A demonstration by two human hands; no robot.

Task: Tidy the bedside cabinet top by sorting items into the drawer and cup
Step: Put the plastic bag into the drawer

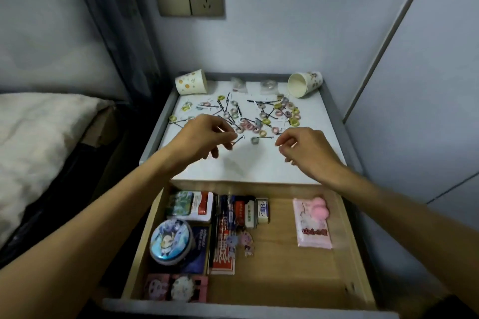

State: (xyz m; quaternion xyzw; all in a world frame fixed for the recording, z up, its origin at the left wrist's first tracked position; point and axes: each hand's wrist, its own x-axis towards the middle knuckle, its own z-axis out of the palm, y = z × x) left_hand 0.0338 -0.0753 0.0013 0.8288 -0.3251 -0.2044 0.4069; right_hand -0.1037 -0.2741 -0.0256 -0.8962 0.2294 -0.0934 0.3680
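Hairpins [222, 105] and hair rings [262, 133] lie scattered on the desk [259, 168] just beyond the left grip [204, 137], whose fingertips meet at the near end of one pin [240, 139] slanting away to the right, pinched or not I cannot tell, while the right grip [308, 150] hangs loosely curled, empty.

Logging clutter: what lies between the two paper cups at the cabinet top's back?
Head view: a left clear packet and a right clear packet, between dotted cup and tipped cup.
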